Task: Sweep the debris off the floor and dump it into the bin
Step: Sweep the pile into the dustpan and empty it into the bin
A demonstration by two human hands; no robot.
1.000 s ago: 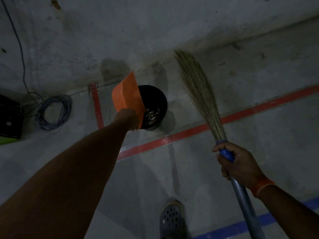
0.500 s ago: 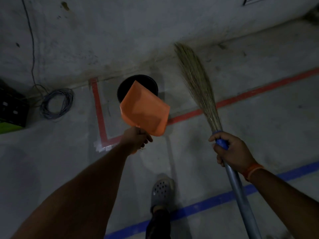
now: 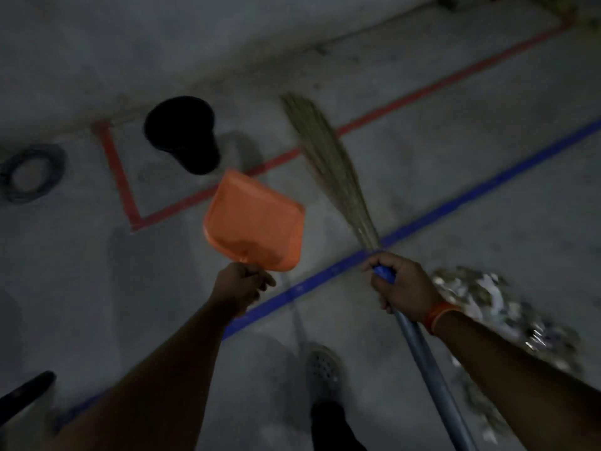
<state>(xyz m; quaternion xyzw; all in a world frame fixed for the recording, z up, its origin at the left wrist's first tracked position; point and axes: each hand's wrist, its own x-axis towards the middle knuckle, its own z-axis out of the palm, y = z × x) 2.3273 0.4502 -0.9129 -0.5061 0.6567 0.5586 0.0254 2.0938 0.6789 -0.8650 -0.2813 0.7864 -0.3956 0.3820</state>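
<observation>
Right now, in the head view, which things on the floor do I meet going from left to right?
Coiled cable → black bin → orange dustpan → broom bristles → debris pile.

Orange plastic dustpan (image 3: 255, 224) smooth; broom (image 3: 328, 164) straw bristles; floor (image 3: 455, 196) rough matt concrete

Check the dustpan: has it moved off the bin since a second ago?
Yes. The dustpan, gripped by the left hand, was tipped over the bin mouth; it has pulled back toward the person, clear of the bin.
</observation>
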